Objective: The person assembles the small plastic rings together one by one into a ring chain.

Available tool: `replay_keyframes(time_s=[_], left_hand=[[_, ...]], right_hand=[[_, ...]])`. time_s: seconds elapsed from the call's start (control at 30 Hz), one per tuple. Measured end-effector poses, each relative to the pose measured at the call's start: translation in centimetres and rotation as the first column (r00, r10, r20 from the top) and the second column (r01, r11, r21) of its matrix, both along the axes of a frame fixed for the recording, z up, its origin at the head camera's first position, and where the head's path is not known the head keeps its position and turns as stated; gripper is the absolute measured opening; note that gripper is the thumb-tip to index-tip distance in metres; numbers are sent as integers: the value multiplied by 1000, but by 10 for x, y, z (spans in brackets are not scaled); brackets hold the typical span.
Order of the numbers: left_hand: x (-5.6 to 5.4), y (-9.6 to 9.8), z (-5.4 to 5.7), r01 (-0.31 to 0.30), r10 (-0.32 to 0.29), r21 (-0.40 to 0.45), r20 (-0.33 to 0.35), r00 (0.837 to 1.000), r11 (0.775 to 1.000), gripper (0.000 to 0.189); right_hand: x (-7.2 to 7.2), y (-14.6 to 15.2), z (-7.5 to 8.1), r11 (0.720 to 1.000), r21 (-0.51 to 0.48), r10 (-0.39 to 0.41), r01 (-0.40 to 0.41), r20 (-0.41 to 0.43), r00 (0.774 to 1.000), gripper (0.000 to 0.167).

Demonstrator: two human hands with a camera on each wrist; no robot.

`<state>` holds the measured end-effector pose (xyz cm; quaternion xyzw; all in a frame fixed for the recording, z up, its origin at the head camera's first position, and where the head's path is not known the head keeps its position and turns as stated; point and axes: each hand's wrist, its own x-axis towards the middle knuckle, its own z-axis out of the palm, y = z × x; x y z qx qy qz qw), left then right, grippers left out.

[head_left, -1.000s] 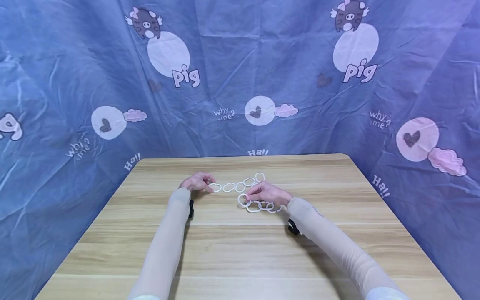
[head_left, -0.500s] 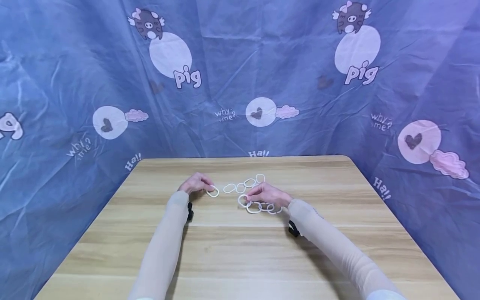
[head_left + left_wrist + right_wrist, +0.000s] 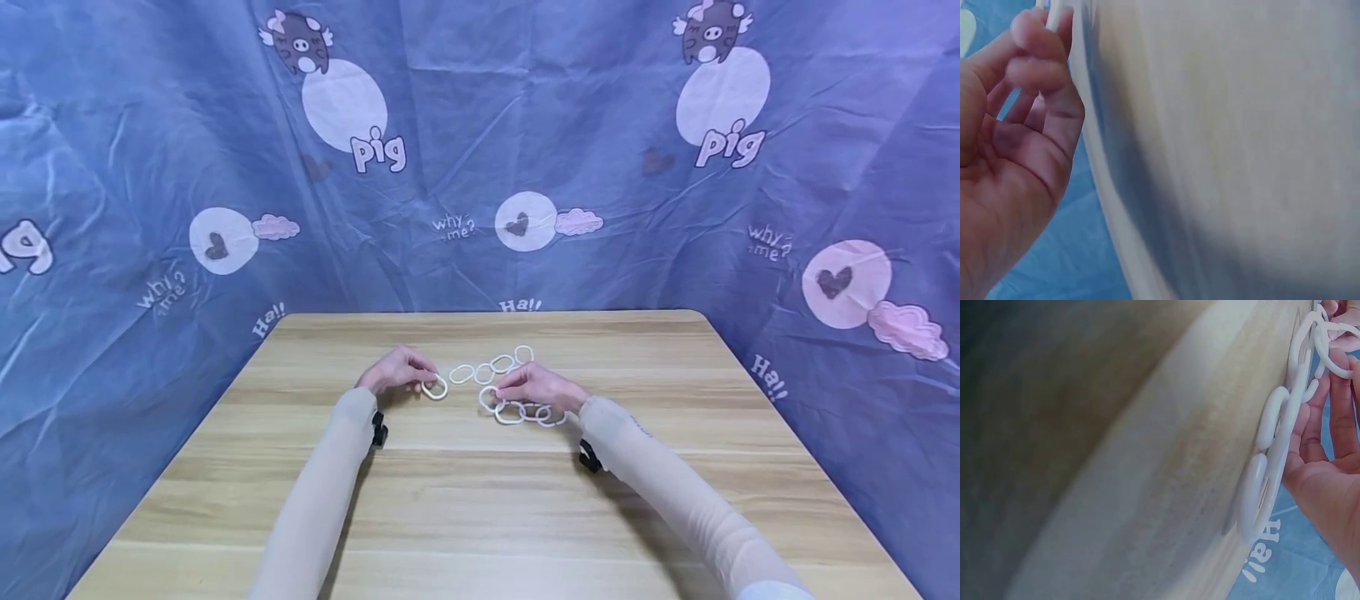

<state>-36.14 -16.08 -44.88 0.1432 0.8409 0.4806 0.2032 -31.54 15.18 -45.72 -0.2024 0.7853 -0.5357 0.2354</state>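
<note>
In the head view my left hand (image 3: 400, 369) pinches a single white oval chain link (image 3: 446, 387) between thumb and fingers, close over the table; only a sliver of this link shows at the top of the left wrist view. My right hand (image 3: 540, 387) pinches the end link (image 3: 481, 400) of a short white chain (image 3: 510, 422). The chain's several joined links trail rightward below that hand. In the right wrist view the held end link (image 3: 1337, 370) is raised at the fingertips, and the remaining chain (image 3: 1249, 500) lies along the wood.
Several loose white links (image 3: 459, 383) lie in a slanting row behind my hands, running toward the back right. The wooden table (image 3: 465, 508) ends at a blue printed curtain (image 3: 450, 100) hanging behind it and on both sides.
My left hand has lifted the leftmost loose link out of the row, drawn it slightly toward me and then rightward, tilting it. The right hand and its chain have stayed nearly still.
</note>
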Motion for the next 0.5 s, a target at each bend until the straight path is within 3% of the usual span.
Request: replay_keyframes(time_s=[0.27,0.5], left_hand=[[16,13,5,89,-89,-6,-13,996,996,15],[26,37,7,174,-174,8,-18,985,985,14]], right_hand=[[0,-3,0,1000,-8,16,-16,-4,1000,23],[1,0,0,1000,-10,5,-5,-25,1000,24]])
